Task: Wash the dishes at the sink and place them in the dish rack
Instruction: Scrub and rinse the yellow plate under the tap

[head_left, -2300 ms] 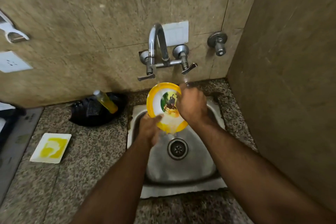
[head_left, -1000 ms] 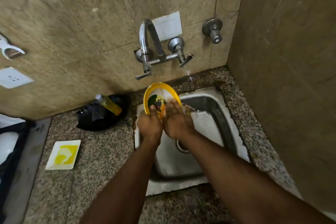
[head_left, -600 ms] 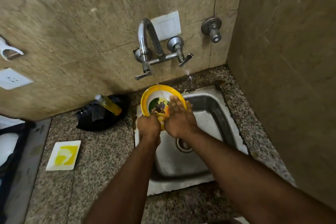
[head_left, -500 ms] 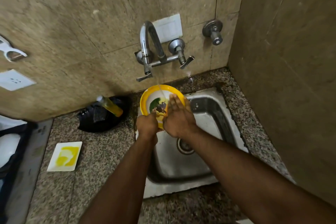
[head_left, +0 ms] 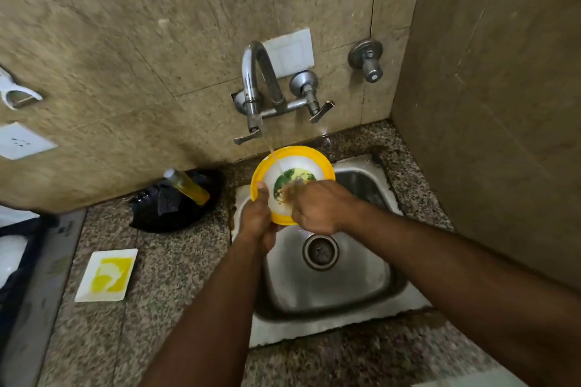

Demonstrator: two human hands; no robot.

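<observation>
— What's going on at the sink?

— The person is holding a round yellow-rimmed plastic plate with a green picture in its white middle (head_left: 292, 181) over the square stainless steel sink (head_left: 327, 276). The left hand (head_left: 256, 225) is gripping the plate's lower left rim, thumb lying up over the edge. The plate is tilting toward them.

— And the other one?

— The right hand (head_left: 320, 209) is pressing on the plate's face from the right, fingers blurred, so I cannot tell whether they are flat or curling.

— Water running?

— A thin stream is falling from the curved chrome wall tap (head_left: 256, 85) just beyond the hands and landing on the plate's upper left.

— Anything else around?

— On the speckled granite bench (head_left: 176, 261), left of the left hand, a white square dish smeared with yellow (head_left: 107, 275) is lying flat. Further back, a yellow liquid bottle (head_left: 187, 185) is leaning on a black plastic bag (head_left: 176, 204).
</observation>
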